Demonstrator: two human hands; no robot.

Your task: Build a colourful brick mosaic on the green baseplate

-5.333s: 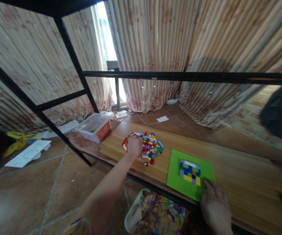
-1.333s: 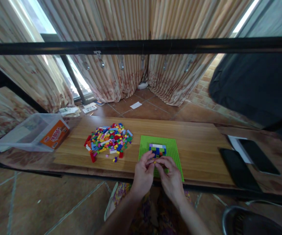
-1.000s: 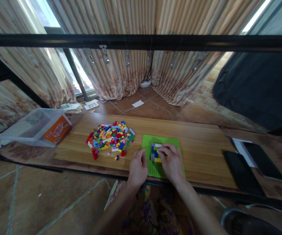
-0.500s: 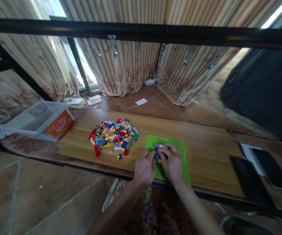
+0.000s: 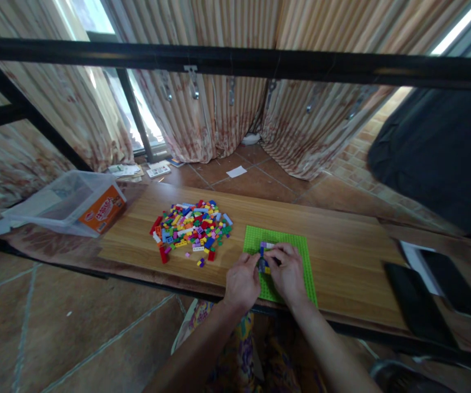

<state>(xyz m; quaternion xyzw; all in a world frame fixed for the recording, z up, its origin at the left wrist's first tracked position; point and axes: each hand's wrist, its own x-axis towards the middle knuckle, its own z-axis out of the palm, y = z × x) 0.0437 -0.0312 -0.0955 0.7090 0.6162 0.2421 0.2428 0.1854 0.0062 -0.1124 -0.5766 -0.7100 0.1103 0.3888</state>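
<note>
A small group of toy building bricks, blue, purple, white and yellow, sits on the green baseplate. On its left side, my left hand is closed, with thumb and fingertips pressed against the bricks. From the right my right hand curls over the same bricks, its fingers closed on them and partly hiding them. Which single brick each hand grips cannot be made out. A dark or see-through piece shows between the fingertips.
To the left lies a heap of loose coloured bricks on the wooden board. Beyond it stands a clear plastic box with an orange label. Two dark flat objects, a nearer one and a farther one, lie at the right.
The whole view has shifted slightly. Both hands stay at the bricks on the baseplate, with only a slight change in the fingers.
</note>
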